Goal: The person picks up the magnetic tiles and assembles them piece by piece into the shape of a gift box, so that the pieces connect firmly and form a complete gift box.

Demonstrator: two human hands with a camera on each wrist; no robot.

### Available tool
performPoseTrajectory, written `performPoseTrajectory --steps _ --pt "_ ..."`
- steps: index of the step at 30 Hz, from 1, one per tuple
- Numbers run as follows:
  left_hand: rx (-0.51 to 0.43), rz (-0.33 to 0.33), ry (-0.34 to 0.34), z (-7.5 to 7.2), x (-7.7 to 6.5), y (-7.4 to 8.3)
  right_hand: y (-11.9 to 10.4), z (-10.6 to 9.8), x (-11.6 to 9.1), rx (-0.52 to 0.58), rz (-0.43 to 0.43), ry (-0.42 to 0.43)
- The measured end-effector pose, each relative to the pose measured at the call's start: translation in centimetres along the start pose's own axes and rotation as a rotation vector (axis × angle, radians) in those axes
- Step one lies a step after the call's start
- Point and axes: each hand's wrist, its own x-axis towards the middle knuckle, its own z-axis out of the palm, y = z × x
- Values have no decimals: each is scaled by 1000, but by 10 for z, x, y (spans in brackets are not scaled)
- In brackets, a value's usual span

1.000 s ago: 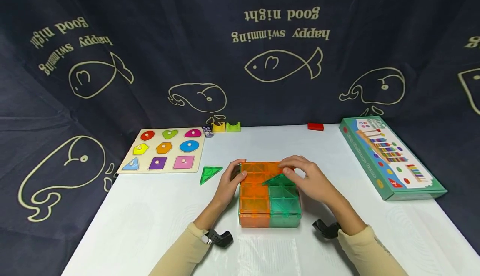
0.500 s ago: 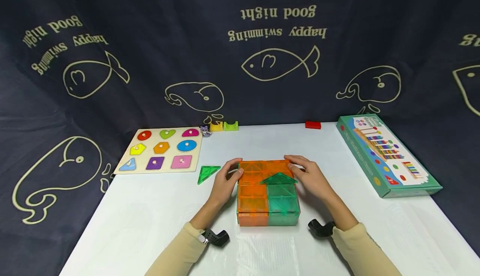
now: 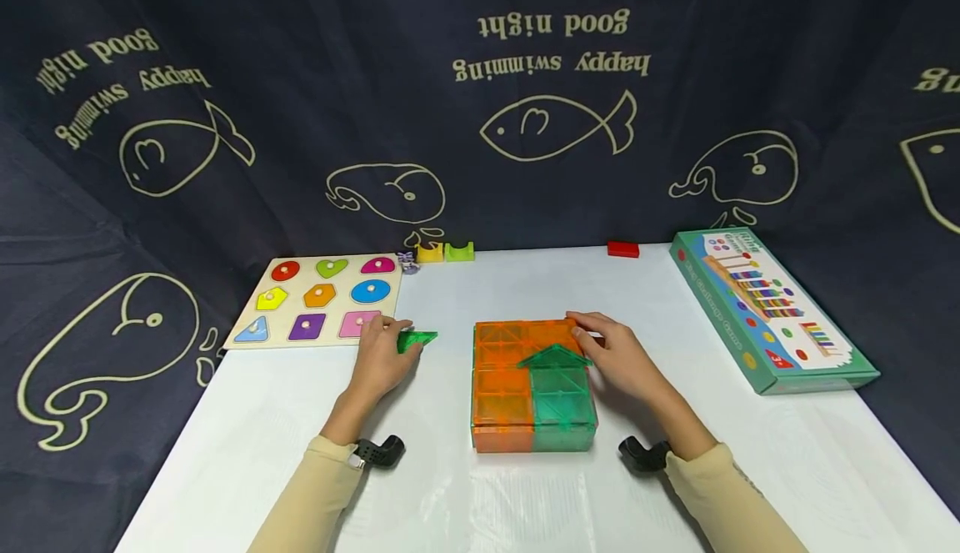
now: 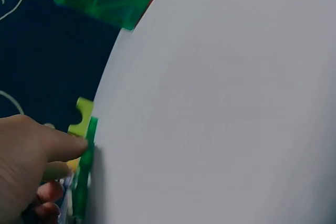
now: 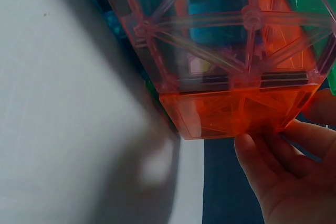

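A green triangular magnetic tile (image 3: 415,339) is pinched by my left hand (image 3: 381,356), to the left of the block. The left wrist view has that green tile (image 4: 83,179) edge-on at my thumb and fingers. Mid-table stands a low box of magnetic tiles (image 3: 502,386), orange and green on top in the head view. Two green triangles (image 3: 555,356) tilt together like a small roof on its top. My right hand (image 3: 618,359) holds the box's far right corner. In the right wrist view, its fingers (image 5: 257,156) lie along the orange end, below a clear pinkish side tile.
A shape puzzle board (image 3: 300,307) lies at the back left. Yellow (image 3: 430,253) and lime (image 3: 459,252) notched pieces, a small purple figure (image 3: 407,263) and a red block (image 3: 622,249) line the back edge. A boxed game (image 3: 772,311) lies on the right.
My left hand has left the box and moved left to the green triangle, which is now tipped up. My right hand has let go of the roof tiles and shifted to the corner.
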Motion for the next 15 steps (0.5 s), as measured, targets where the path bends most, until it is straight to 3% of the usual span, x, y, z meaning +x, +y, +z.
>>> performPoseTrajectory --steps 3,6,11,15 --pt "76 -13 -31 -3 0 -5 0 1 0 -13 -7 4" --pt "87 -42 -51 -3 0 -6 0 1 1 -16 -2 0" --pt "27 -86 -70 -3 -1 0 -1 -1 1 -31 14 -10" --pt "-46 -76 -80 -3 -2 5 -1 -1 1 -34 3 -10"
